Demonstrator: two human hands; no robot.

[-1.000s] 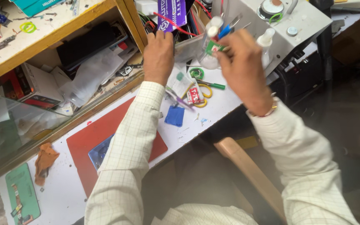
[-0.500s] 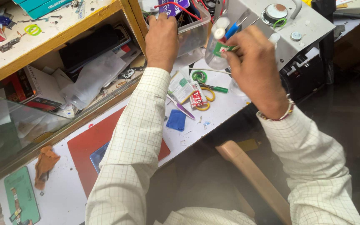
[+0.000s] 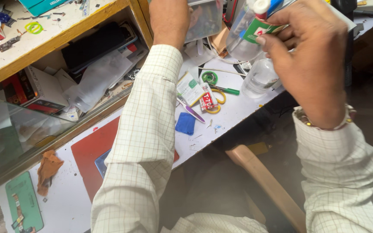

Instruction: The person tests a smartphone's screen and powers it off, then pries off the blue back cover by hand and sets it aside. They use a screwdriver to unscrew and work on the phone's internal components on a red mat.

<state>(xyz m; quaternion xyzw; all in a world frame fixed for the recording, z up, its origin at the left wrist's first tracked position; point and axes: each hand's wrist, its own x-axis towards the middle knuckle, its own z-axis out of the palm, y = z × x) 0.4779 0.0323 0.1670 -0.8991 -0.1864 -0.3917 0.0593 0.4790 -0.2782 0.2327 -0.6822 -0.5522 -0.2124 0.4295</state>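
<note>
My right hand (image 3: 314,56) grips a small clear squeeze bottle (image 3: 250,32) with a green label and a white cap, held up above the white desk (image 3: 234,114). My left hand (image 3: 169,17) reaches far up into a clear plastic box (image 3: 203,17) at the top edge; its fingers are hidden, so I cannot tell what they hold. A second clear bottle (image 3: 260,77) stands on the desk below the right hand. Both arms wear a pale checked shirt.
On the desk lie yellow-handled scissors (image 3: 216,101), a green tape roll (image 3: 209,77), a purple tool (image 3: 191,110), a blue cloth (image 3: 185,123), a red mat (image 3: 89,149), an orange rag (image 3: 48,169). A wooden shelf (image 3: 61,39) with papers stands left; a wooden chair back (image 3: 266,183) is below.
Both hands have risen toward the top of the view and look closer. The left hand has gone deeper into the plastic box, and the right hand has lifted the bottle.
</note>
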